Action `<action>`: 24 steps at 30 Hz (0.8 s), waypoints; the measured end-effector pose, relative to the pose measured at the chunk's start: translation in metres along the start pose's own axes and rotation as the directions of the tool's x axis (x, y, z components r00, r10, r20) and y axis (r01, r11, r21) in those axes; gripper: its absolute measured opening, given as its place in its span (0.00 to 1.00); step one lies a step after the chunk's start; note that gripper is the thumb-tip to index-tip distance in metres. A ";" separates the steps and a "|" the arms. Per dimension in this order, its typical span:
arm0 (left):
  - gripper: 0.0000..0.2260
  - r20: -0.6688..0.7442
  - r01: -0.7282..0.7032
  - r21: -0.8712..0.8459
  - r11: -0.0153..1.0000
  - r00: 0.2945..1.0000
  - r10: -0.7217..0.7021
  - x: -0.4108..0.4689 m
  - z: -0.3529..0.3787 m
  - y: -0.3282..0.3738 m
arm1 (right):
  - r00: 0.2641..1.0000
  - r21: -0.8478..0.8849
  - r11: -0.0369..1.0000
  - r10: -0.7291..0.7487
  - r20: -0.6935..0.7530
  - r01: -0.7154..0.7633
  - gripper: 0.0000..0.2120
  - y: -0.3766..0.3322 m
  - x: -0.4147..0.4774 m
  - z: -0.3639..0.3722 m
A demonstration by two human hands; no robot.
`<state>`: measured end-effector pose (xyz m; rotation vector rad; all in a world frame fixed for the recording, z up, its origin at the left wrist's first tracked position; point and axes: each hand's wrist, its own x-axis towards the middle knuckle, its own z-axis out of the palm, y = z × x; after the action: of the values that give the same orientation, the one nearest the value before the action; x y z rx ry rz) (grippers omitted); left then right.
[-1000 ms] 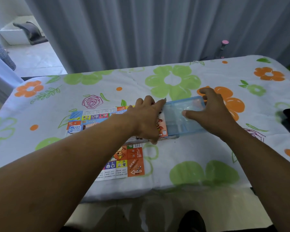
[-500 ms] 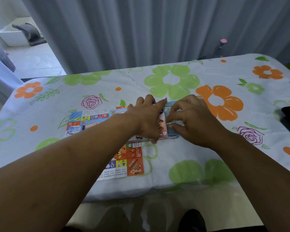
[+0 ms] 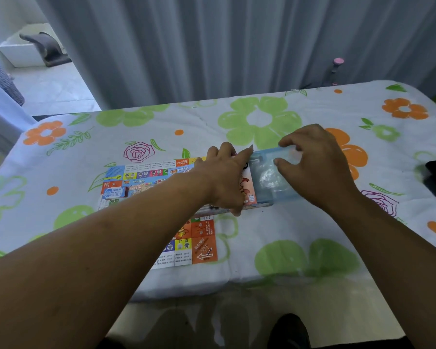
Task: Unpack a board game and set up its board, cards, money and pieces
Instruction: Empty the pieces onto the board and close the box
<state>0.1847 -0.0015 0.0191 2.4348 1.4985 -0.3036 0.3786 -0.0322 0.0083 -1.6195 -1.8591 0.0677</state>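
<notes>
The game box (image 3: 248, 187) is laid across the right edge of the game board (image 3: 146, 177), which is spread flat on the cloth-covered worktop (image 3: 312, 222). The box is pressed down by the left hand (image 3: 224, 180), its grip spread, fingers straight. A translucent blue tray (image 3: 267, 180), jutting from the box beyond the board's right edge, is pinched in the grip of the right hand (image 3: 317, 167), fingers curled over its far rim.

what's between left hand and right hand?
Head view: the printed end of the game box and the exposed translucent blue tray, which the right hand grips.
</notes>
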 end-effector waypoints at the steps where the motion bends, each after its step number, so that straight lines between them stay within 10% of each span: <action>1: 0.62 -0.001 0.003 0.001 1.000 1.000 -0.003 0.000 0.001 0.000 | 0.998 -0.024 0.998 0.059 0.026 -0.058 0.12 0.000 -0.001 0.000; 11: 0.62 0.009 0.012 -0.027 1.000 1.000 -0.012 0.001 0.004 0.001 | 0.953 0.099 0.990 0.070 0.293 -0.104 0.11 -0.013 -0.004 0.000; 16: 0.62 0.012 0.020 -0.039 0.999 1.000 -0.020 0.001 0.004 -0.002 | 0.987 0.000 0.991 0.131 0.089 -0.131 0.13 -0.003 0.000 -0.006; 24: 0.61 0.033 0.029 0.018 0.999 0.999 -0.029 -0.001 0.006 -0.003 | 0.819 -0.182 0.877 0.480 0.314 -0.444 0.45 -0.007 0.001 -0.004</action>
<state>0.1815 -0.0034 0.0135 2.4108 1.5242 -0.3630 0.3746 -0.0350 0.0153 -2.2229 -1.6852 0.5143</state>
